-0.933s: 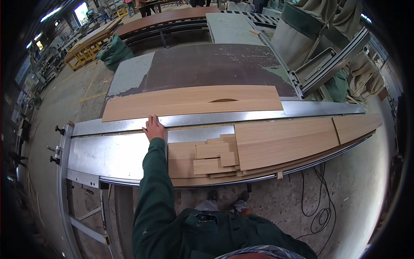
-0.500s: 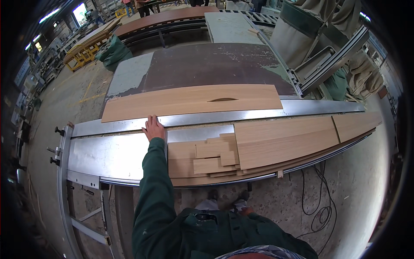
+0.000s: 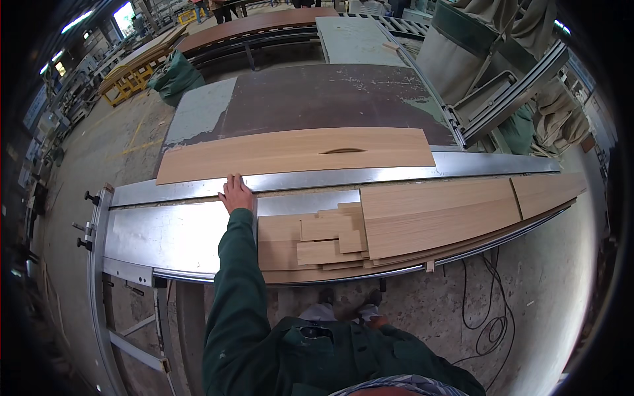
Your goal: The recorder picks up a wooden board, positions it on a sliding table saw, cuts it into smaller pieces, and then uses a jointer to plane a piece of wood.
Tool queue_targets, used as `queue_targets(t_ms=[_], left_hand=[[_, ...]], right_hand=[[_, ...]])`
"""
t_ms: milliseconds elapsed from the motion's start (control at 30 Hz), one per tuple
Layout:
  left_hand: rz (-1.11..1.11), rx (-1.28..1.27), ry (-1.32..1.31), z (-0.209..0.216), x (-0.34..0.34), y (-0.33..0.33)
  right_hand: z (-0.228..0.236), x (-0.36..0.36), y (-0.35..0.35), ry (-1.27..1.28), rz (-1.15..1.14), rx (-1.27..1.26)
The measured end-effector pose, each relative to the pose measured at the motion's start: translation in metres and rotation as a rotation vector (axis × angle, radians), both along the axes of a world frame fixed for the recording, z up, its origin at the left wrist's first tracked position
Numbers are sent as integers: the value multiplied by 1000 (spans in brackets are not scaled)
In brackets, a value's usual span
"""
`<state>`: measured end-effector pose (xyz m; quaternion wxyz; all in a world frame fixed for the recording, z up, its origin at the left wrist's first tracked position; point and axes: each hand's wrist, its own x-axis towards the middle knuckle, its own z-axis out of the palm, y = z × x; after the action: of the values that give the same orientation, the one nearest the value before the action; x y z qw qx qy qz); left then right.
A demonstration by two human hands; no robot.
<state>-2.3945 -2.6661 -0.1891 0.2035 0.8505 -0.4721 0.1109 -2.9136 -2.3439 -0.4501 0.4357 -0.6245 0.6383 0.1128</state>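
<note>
Head view shows the left hand (image 3: 236,193) flat, fingers together, pressing the near edge of a long veneer sheet (image 3: 297,153) that lies across the dark saw table (image 3: 330,99), just beyond the metal rail (image 3: 396,175). The right hand is out of sight. It looks like the sheet is being lined up against the rail; a next move would need steady, even pressure. Stacked veneer pieces (image 3: 396,221) lie nearer.

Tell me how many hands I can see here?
1. Only the left hand shows, stretched out in a green sleeve and resting by the near edge of the long wooden board on the metal saw table. The right hand is out of view.
</note>
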Motion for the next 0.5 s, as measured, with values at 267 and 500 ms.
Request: queue_targets(t_ms=[267, 500], left_hand=[[-5, -35, -15, -3, 2, 0], [2, -39, -21, -2, 2, 1]], right_hand=[[7, 1, -4, 9, 83, -18], [10, 2, -4, 13, 77, -10]])
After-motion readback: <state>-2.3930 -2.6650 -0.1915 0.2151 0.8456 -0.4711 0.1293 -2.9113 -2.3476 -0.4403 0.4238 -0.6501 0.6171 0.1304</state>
